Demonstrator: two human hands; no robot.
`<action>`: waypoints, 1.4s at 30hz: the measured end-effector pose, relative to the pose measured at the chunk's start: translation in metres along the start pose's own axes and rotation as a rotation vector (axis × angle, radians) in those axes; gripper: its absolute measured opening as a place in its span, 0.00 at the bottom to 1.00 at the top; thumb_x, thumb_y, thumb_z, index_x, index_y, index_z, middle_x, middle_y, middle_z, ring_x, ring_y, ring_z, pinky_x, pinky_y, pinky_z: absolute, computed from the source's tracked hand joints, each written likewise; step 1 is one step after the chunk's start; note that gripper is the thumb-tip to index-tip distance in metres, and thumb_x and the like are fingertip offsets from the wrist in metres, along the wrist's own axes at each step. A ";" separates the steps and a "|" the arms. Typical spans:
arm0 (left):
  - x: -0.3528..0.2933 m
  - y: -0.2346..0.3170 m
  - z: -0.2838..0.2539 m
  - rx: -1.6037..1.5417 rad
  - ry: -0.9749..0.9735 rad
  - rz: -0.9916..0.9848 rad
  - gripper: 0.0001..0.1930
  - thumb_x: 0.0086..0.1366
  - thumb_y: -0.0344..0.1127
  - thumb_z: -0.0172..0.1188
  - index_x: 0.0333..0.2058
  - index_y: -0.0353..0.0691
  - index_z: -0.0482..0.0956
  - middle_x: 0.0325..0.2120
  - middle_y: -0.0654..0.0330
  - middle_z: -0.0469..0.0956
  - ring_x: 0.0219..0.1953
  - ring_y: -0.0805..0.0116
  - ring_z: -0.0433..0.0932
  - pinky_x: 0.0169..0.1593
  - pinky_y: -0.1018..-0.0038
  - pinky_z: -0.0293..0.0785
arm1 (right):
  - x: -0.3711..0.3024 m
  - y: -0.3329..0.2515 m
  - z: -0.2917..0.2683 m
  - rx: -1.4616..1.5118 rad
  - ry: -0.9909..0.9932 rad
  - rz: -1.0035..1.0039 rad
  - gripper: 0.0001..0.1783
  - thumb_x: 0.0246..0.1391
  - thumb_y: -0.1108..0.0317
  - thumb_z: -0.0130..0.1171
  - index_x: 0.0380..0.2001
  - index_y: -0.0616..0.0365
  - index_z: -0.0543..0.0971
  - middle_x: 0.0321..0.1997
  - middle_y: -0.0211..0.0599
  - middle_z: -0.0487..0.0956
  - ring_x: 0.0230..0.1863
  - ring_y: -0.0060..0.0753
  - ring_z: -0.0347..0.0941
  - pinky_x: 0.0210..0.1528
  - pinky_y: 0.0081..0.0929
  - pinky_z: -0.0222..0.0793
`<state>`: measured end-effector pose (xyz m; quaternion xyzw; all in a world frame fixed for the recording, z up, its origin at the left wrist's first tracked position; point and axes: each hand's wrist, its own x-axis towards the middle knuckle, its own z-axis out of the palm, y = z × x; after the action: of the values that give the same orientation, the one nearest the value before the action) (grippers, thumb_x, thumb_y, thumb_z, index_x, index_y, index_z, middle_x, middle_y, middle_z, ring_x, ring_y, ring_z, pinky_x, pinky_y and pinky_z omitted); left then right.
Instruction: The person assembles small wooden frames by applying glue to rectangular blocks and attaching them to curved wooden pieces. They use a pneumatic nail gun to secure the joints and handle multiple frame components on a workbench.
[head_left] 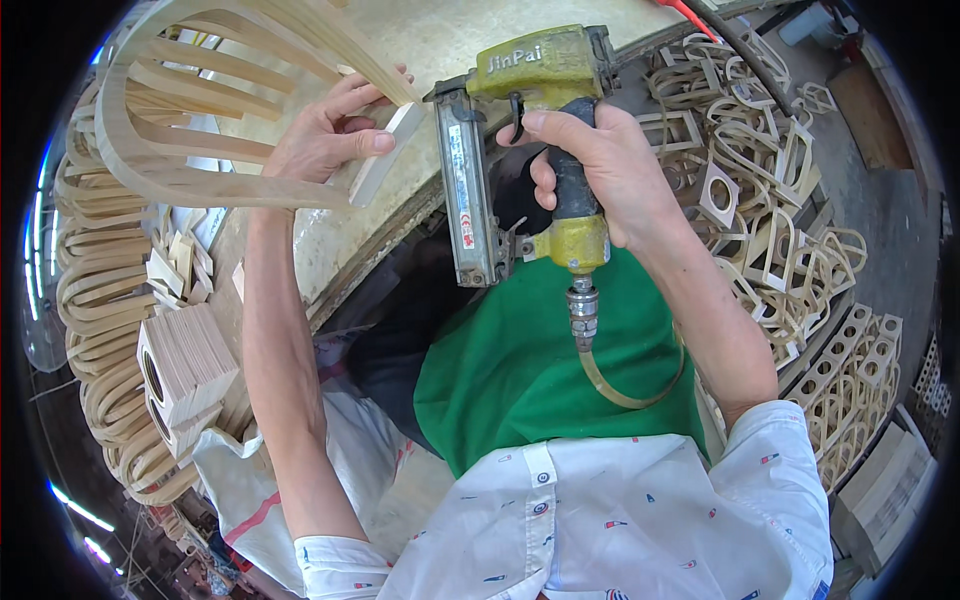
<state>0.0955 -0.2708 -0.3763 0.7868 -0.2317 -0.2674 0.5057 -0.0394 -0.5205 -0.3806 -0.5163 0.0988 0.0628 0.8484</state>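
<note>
My right hand [610,160] is wrapped round the black grip of a yellow-green pneumatic nail gun [540,68], the index finger by its trigger. Its nose points left, close to the upper end of a short pale wood strip [388,155]; I cannot tell whether they touch. My left hand [335,135] is closed on that strip, thumb along the near side, the other fingers partly hidden behind it. The strip spans the open ends of a U-shaped bentwood frame [118,130] with several slats inside, which stands over the worktable [440,45].
An air hose [625,402] loops from the gun over my green apron [540,370]. Stacked bentwood loops [95,320] and square boards with round holes [195,360] stand at left. Many wooden frames [760,150] pile up at right. A red-and-black tool or cable [690,18] lies at the far edge.
</note>
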 end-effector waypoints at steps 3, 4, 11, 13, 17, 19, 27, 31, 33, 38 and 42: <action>-0.001 0.002 0.000 -0.009 0.001 -0.003 0.32 0.48 0.35 0.72 0.55 0.42 0.74 0.53 0.72 0.65 0.34 0.79 0.70 0.46 0.81 0.67 | -0.001 0.000 0.000 0.009 0.016 -0.004 0.12 0.54 0.66 0.56 0.30 0.68 0.77 0.18 0.34 0.74 0.15 0.20 0.68 0.18 0.21 0.67; -0.001 0.002 0.001 -0.009 0.000 -0.004 0.32 0.48 0.34 0.72 0.55 0.41 0.74 0.53 0.72 0.65 0.35 0.79 0.70 0.46 0.81 0.67 | -0.001 0.002 0.000 -0.005 0.001 0.006 0.12 0.54 0.66 0.56 0.30 0.68 0.77 0.18 0.34 0.74 0.15 0.20 0.68 0.18 0.20 0.67; -0.002 0.007 0.003 0.008 0.014 -0.014 0.32 0.49 0.34 0.71 0.55 0.41 0.74 0.54 0.71 0.66 0.37 0.77 0.71 0.47 0.80 0.68 | -0.003 0.002 -0.003 -0.037 -0.039 0.046 0.13 0.57 0.67 0.54 0.38 0.69 0.75 0.34 0.39 0.78 0.19 0.16 0.68 0.19 0.17 0.69; -0.002 0.000 0.000 0.008 0.022 0.003 0.31 0.49 0.34 0.71 0.55 0.41 0.74 0.54 0.70 0.66 0.38 0.77 0.72 0.48 0.79 0.68 | -0.003 0.000 -0.004 -0.027 -0.050 0.048 0.13 0.57 0.68 0.55 0.38 0.69 0.75 0.34 0.39 0.78 0.19 0.16 0.68 0.19 0.18 0.69; -0.003 0.008 0.002 0.014 0.017 -0.017 0.31 0.49 0.34 0.71 0.55 0.40 0.74 0.55 0.69 0.66 0.41 0.76 0.72 0.50 0.77 0.68 | -0.003 -0.001 -0.002 -0.012 -0.047 0.041 0.13 0.57 0.68 0.55 0.39 0.69 0.75 0.35 0.39 0.78 0.19 0.16 0.68 0.19 0.18 0.68; -0.002 0.003 0.000 -0.001 0.006 0.011 0.31 0.50 0.34 0.70 0.55 0.40 0.74 0.56 0.67 0.66 0.44 0.74 0.73 0.51 0.76 0.68 | -0.004 -0.004 -0.003 -0.021 -0.032 0.016 0.12 0.56 0.67 0.56 0.34 0.68 0.76 0.25 0.36 0.76 0.16 0.18 0.68 0.19 0.19 0.67; 0.001 0.000 -0.001 0.109 -0.020 0.088 0.30 0.50 0.36 0.70 0.54 0.43 0.75 0.59 0.69 0.65 0.53 0.72 0.69 0.55 0.76 0.64 | -0.019 -0.076 -0.002 -0.368 -0.162 -0.138 0.17 0.53 0.63 0.61 0.37 0.69 0.79 0.15 0.28 0.71 0.15 0.17 0.66 0.19 0.18 0.64; 0.002 -0.010 0.000 0.004 -0.038 0.134 0.30 0.50 0.37 0.70 0.54 0.42 0.75 0.58 0.70 0.64 0.56 0.71 0.65 0.58 0.74 0.60 | -0.019 -0.086 0.006 -0.981 -0.173 -0.178 0.12 0.49 0.70 0.60 0.38 0.64 0.80 0.20 0.30 0.76 0.21 0.21 0.72 0.26 0.21 0.69; 0.003 -0.009 0.000 -0.022 -0.046 0.129 0.31 0.50 0.38 0.70 0.54 0.42 0.75 0.58 0.70 0.64 0.55 0.72 0.65 0.57 0.75 0.61 | -0.023 -0.071 0.004 -1.157 -0.387 -0.512 0.26 0.38 0.78 0.62 0.46 0.65 0.75 0.40 0.43 0.80 0.35 0.38 0.79 0.38 0.31 0.73; 0.003 -0.011 -0.001 0.001 -0.028 0.112 0.31 0.51 0.37 0.70 0.55 0.42 0.74 0.58 0.70 0.63 0.55 0.72 0.65 0.56 0.76 0.62 | -0.005 -0.033 -0.009 -1.734 -0.500 -1.048 0.29 0.39 0.75 0.55 0.51 0.66 0.69 0.40 0.39 0.76 0.33 0.37 0.76 0.33 0.31 0.73; 0.004 -0.010 -0.001 -0.009 -0.049 0.125 0.30 0.51 0.37 0.70 0.55 0.42 0.74 0.58 0.70 0.64 0.55 0.73 0.65 0.55 0.77 0.62 | 0.007 -0.022 -0.010 -1.814 -0.519 -1.159 0.26 0.44 0.70 0.52 0.49 0.67 0.70 0.36 0.35 0.74 0.29 0.29 0.74 0.31 0.25 0.72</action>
<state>0.0996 -0.2688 -0.3859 0.7618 -0.2916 -0.2553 0.5191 -0.0288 -0.5398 -0.3678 -0.8856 -0.4214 -0.1886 0.0510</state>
